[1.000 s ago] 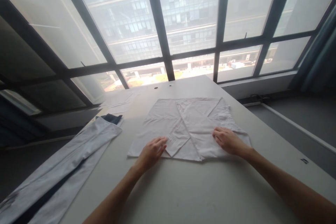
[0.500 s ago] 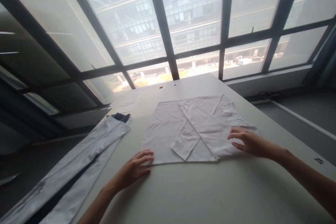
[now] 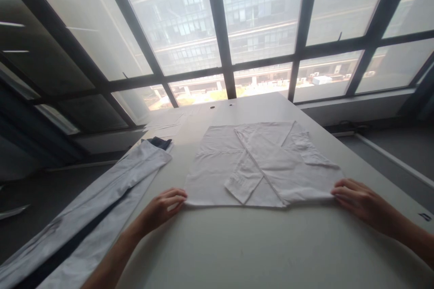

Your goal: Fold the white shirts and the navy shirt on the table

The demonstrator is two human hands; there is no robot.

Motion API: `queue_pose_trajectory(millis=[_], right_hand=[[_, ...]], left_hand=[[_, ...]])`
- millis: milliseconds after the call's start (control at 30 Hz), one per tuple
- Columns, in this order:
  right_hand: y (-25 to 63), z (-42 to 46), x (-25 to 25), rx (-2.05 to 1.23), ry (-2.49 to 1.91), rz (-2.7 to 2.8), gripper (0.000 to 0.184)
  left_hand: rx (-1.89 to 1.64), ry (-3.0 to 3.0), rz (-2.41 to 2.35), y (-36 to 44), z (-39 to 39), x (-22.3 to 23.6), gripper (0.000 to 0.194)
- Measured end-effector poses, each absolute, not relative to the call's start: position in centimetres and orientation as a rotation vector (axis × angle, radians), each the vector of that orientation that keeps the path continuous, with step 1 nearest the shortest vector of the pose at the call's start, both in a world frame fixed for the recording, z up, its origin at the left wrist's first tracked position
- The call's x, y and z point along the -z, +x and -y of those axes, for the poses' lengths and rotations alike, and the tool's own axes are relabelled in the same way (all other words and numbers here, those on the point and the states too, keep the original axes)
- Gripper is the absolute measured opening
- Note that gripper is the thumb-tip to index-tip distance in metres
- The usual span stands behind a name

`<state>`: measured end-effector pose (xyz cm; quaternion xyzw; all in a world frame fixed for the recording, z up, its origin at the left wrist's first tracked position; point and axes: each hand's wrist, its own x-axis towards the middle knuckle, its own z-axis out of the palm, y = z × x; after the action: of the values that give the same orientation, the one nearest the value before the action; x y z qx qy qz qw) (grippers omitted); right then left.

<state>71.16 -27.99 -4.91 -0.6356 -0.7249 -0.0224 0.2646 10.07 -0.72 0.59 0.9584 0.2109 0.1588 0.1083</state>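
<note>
The white garment (image 3: pixel 281 158) lies flat on the white counter (image 3: pixel 217 253), its near edge almost straight across in front of the person. The left hand (image 3: pixel 168 202) is at the garment's near left corner, its grip closed with fingertips and thumb on the cloth. The right hand (image 3: pixel 357 198) is at the near right corner, its grip likewise closed on the cloth. Between the two, the near edge rests along the counter. A sleeve-like flap (image 3: pixel 244 183) lies folded aslant over the garment's near middle, its tip reaching the near edge, and a smaller gathered piece (image 3: pixel 310 151) lies along its right side.

Left of the garment, a long grey-white cloth item (image 3: pixel 98 203) with a dark strip runs down the counter's left edge; a narrow band of counter top separates it from the garment, and the left hand and forearm reach across there. On the near side of the garment, a wide stretch of counter top gives both hands room. To its right, the slanting counter edge runs close to the right corner, with grey floor (image 3: pixel 403 140) beyond. On the garment's far side, counter top extends towards the window (image 3: pixel 261 13).
</note>
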Motion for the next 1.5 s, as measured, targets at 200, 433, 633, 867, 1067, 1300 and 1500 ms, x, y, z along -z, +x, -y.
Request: queue_pose_trajectory(millis=[200, 433, 633, 867, 1067, 1300, 1500], right_hand=[[72.7, 27.3, 3.8, 0.187, -1.655, 1.983, 0.016], [73.5, 22.8, -0.2, 0.345, -1.701, 1.882, 0.018], [74.5, 16.2, -1.2, 0.346, -1.902, 1.674, 0.024], [75.0, 10.8, 1.8, 0.167, -2.265, 1.616, 0.029], [74.3, 10.6, 3.0, 0.268, -2.383, 1.707, 0.024], [66.2, 8.2, 2.2, 0.363, -1.936, 1.771, 0.034], [57.7, 6.1, 3.6, 0.039, -1.952, 2.055, 0.059]], left_hand=[[-0.609, 2.737, -0.645, 10.2, 0.5, -1.9, 0.015], [-0.888, 2.523, -0.935, 12.7, -3.4, -4.0, 0.022], [-1.026, 2.275, -1.315, 17.6, -10.1, -1.3, 0.045], [-0.832, 2.358, -1.523, 20.8, -14.0, 2.8, 0.035], [-0.782, 2.506, -1.618, 21.3, -12.9, 2.9, 0.029], [-0.683, 2.892, -1.066, 30.7, -6.8, 0.8, 0.040], [-0.346, 2.953, -0.762, 38.7, -2.4, 3.4, 0.056]])
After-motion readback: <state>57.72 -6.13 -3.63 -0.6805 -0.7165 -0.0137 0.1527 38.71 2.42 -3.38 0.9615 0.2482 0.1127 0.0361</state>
